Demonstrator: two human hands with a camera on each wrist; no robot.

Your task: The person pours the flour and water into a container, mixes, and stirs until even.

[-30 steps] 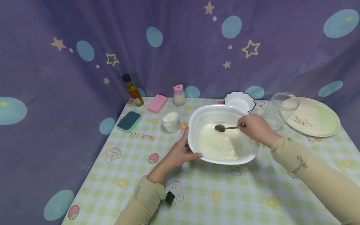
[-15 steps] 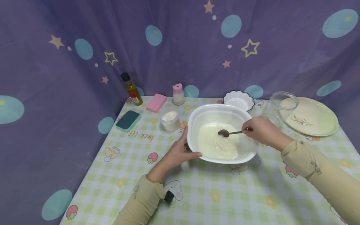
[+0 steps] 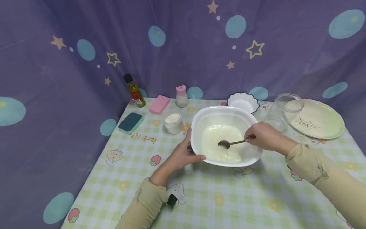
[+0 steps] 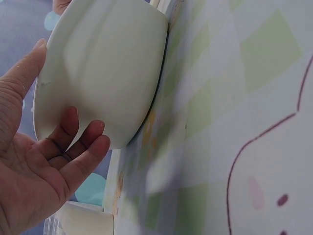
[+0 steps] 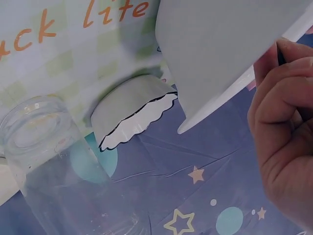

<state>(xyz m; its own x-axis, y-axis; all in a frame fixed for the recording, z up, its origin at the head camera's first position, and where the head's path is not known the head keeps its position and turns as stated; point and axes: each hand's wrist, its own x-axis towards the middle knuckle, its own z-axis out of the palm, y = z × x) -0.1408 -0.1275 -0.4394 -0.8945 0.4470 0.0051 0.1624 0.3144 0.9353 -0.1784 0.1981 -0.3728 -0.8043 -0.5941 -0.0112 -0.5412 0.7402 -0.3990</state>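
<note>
A white basin (image 3: pixel 255 154) stands on the table, with a pale, milky mixture (image 3: pixel 213 143) and soft white lumps inside. My left hand (image 3: pixel 181 156) holds the basin's left side. In the left wrist view that hand's thumb (image 4: pixel 30 68) lies at the rim, and its curled fingers (image 4: pixel 80 169) are against the outer wall. My right hand (image 3: pixel 264 136) pinches the handle of a dark brown spoon (image 3: pixel 224 144) over the basin's right side. The spoon's bowl is down at the mixture. In the right wrist view, curled fingers of the right hand (image 5: pixel 286 127) show beside the basin's rim; the spoon's bowl is hidden.
Left of the basin are a jar of white powder (image 3: pixel 173 123), a green sponge (image 3: pixel 131 123), a pink sponge (image 3: pixel 159 104), an oil bottle (image 3: pixel 136 94) and a pink-topped shaker (image 3: pixel 181 96). Behind and right are a scalloped bowl (image 3: pixel 243 102), a clear glass container (image 3: pixel 284 111) and an oval plate (image 3: pixel 328 119).
The spoon's bowl has dipped from above the mixture and moved toward the basin's near side. My right hand has shifted slightly right and nearer me. The left hand keeps its hold.
</note>
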